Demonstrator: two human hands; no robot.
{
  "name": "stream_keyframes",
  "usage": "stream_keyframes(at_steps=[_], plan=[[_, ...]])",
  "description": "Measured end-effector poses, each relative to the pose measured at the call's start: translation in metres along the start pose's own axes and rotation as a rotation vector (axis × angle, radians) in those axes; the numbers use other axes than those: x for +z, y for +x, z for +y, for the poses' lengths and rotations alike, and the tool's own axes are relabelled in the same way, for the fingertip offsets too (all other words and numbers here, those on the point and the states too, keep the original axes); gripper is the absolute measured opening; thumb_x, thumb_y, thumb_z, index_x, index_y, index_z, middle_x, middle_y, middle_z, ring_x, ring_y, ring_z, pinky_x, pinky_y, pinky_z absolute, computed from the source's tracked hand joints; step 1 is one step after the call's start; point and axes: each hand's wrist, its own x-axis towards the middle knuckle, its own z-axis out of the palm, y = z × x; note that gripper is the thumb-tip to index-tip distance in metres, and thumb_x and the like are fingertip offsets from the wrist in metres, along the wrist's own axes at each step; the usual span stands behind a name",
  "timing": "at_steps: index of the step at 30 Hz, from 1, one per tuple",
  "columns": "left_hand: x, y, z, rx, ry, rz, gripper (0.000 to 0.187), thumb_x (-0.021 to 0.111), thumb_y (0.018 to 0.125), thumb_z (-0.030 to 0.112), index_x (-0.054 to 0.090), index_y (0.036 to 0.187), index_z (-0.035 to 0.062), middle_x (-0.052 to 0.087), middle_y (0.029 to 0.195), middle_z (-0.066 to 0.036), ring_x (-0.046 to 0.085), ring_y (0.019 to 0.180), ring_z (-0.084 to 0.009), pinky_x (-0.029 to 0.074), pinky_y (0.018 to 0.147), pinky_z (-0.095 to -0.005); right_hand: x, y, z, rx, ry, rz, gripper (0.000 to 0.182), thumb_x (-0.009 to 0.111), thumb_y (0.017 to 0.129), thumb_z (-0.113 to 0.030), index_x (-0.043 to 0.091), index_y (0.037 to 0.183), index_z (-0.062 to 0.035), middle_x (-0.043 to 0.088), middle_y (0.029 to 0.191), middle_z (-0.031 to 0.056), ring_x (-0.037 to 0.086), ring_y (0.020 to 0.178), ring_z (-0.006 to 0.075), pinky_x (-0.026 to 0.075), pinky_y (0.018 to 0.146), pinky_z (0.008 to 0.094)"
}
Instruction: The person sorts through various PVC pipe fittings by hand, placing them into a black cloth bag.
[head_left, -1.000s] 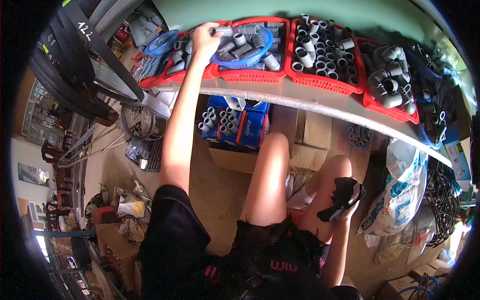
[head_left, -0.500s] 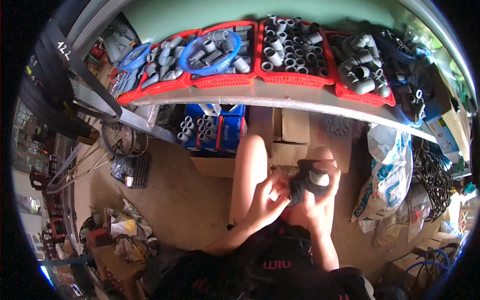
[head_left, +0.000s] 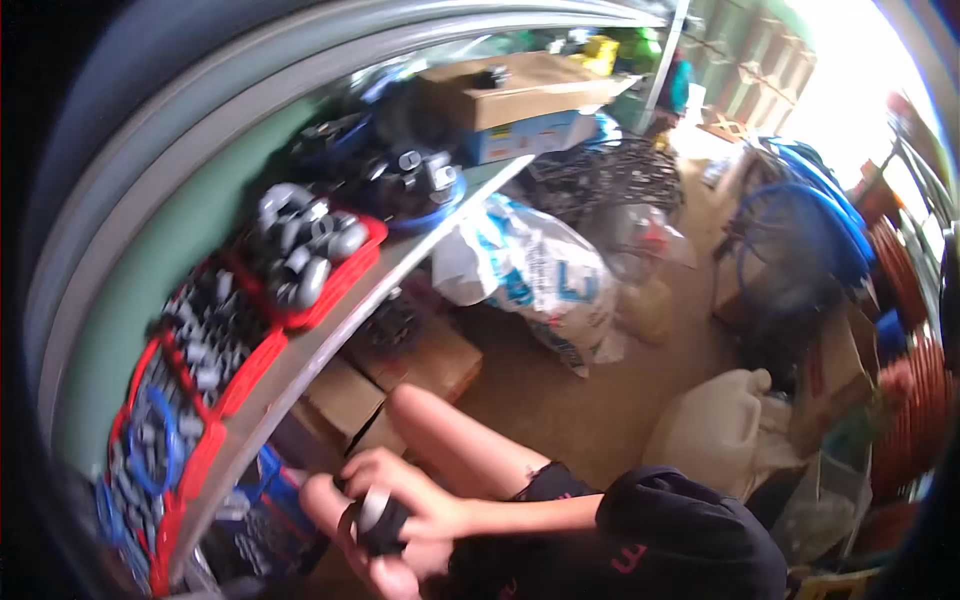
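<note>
My right hand [head_left: 412, 492] is closed around a black thing with a pale round part [head_left: 376, 512]; its exact kind does not show clearly. Low in the view, just below that thing, my left hand [head_left: 395, 577] is partly seen and smeared by motion. Both hands are close over my bare legs, left of the middle of the view. One raised knee shows beside the right hand.
Along the left runs a shelf with red baskets [head_left: 340, 288] of grey pipe fittings. Under it stand cardboard boxes [head_left: 430, 350]. A white printed sack [head_left: 560, 285], a pale plastic jug [head_left: 710, 425] and coiled blue hose [head_left: 820, 205] stand to the right.
The view has swung to the right, bringing the jug and hose in. My hands and the black thing now appear lower and farther left; the black thing stays in my right hand.
</note>
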Motion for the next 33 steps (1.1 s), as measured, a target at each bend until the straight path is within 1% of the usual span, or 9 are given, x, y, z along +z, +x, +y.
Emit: stream_keyframes(at_steps=[2, 11, 16, 17, 19, 24, 29, 32, 33], plan=[[0.004, 0.003, -0.001, 0.023, 0.089, -0.090, 0.039, 0.050, 0.080, 0.012, 0.039, 0.116, 0.0000, 0.052, 0.099, -0.017, 0.053, 0.084, -0.0221, 0.045, 0.072, -0.0333, 0.006, -0.001, -0.015, -0.146, -0.111, -0.145, 0.037, 0.056, 0.073, -0.027, 0.048, 0.102, -0.0053, 0.040, 0.111, 0.0190, 0.042, 0.101, 0.0355, 0.035, 0.086, 0.0419], [-0.008, -0.004, 0.003, 0.230, 0.379, -0.262, 0.034, 0.043, 0.085, 0.011, 0.040, 0.116, -0.0018, 0.048, 0.107, -0.020, 0.052, 0.088, -0.0246, 0.046, 0.075, -0.0351, 0.014, -0.016, 0.003, 0.182, -0.129, -0.079, 0.036, 0.059, 0.062, -0.014, 0.049, 0.096, -0.0048, 0.044, 0.083, 0.0132, 0.049, 0.078, 0.0322, 0.042, 0.067, 0.0372], [-0.027, -0.009, 0.004, 0.556, 0.475, -0.400, 0.031, 0.040, 0.087, 0.010, 0.041, 0.115, -0.0028, 0.046, 0.111, -0.022, 0.052, 0.090, -0.0260, 0.046, 0.076, -0.0362, -0.004, -0.007, 0.021, 0.299, -0.013, 0.287, 0.038, 0.053, 0.060, -0.003, 0.048, 0.097, -0.0028, 0.053, 0.085, 0.0116, 0.054, 0.084, 0.0223, 0.043, 0.076, 0.0310], [-0.030, -0.010, 0.002, 0.524, 0.377, -0.443, 0.031, 0.039, 0.087, 0.010, 0.041, 0.115, -0.0030, 0.045, 0.112, -0.022, 0.052, 0.090, -0.0262, 0.047, 0.076, -0.0364, -0.007, -0.006, 0.032, 0.353, 0.047, 0.399, 0.037, 0.052, 0.062, -0.001, 0.048, 0.098, -0.0026, 0.054, 0.086, 0.0099, 0.054, 0.084, 0.0180, 0.042, 0.077, 0.0288], [-0.024, 0.002, 0.004, -0.219, -0.263, -0.444, 0.053, 0.050, 0.080, 0.019, 0.030, 0.127, 0.0024, 0.046, 0.115, -0.013, 0.049, 0.098, -0.0218, 0.043, 0.075, -0.0349, -0.018, -0.001, 0.032, 0.402, 0.194, 0.476, 0.035, 0.053, 0.065, -0.001, 0.048, 0.100, -0.0020, 0.052, 0.086, 0.0074, 0.051, 0.085, 0.0138, 0.042, 0.078, 0.0270], [0.001, 0.010, 0.016, -0.329, -0.537, 0.002, 0.061, 0.036, 0.083, 0.046, 0.035, 0.125, 0.0016, 0.042, 0.123, -0.011, 0.043, 0.110, -0.0235, 0.036, 0.090, -0.0369, -0.010, 0.003, -0.010, 0.031, -0.146, -0.036, 0.038, 0.062, 0.070, -0.016, 0.051, 0.104, -0.0048, 0.047, 0.109, 0.0165, 0.045, 0.106, 0.0328, 0.037, 0.089, 0.0384], [-0.002, 0.001, 0.004, -0.247, -0.378, -0.058, 0.058, 0.026, 0.086, 0.050, 0.043, 0.116, 0.0037, 0.048, 0.113, -0.010, 0.045, 0.108, -0.0230, 0.035, 0.090, -0.0349, 0.007, -0.007, 0.008, -0.043, -0.408, -0.096, 0.037, 0.070, 0.060, -0.015, 0.059, 0.094, -0.0093, 0.052, 0.085, 0.0087, 0.053, 0.074, 0.0239, 0.044, 0.061, 0.0323], [-0.002, -0.007, 0.005, -0.328, -0.298, -0.020, 0.056, 0.024, 0.087, 0.049, 0.040, 0.119, 0.0056, 0.050, 0.111, -0.008, 0.048, 0.096, -0.0192, 0.038, 0.078, -0.0350, 0.005, -0.003, 0.010, 0.079, -0.295, 0.000, 0.033, 0.068, 0.059, -0.009, 0.057, 0.090, -0.0058, 0.057, 0.080, 0.0092, 0.056, 0.070, 0.0249, 0.046, 0.062, 0.0317], [-0.001, -0.010, 0.010, -0.355, -0.347, -0.082, 0.051, 0.031, 0.089, 0.041, 0.042, 0.118, -0.0005, 0.049, 0.113, -0.010, 0.046, 0.105, -0.0199, 0.033, 0.090, -0.0328, 0.004, 0.000, 0.011, 0.103, -0.270, 0.044, 0.032, 0.063, 0.059, -0.003, 0.056, 0.089, -0.0039, 0.057, 0.081, 0.0102, 0.057, 0.074, 0.0199, 0.046, 0.065, 0.0294]])
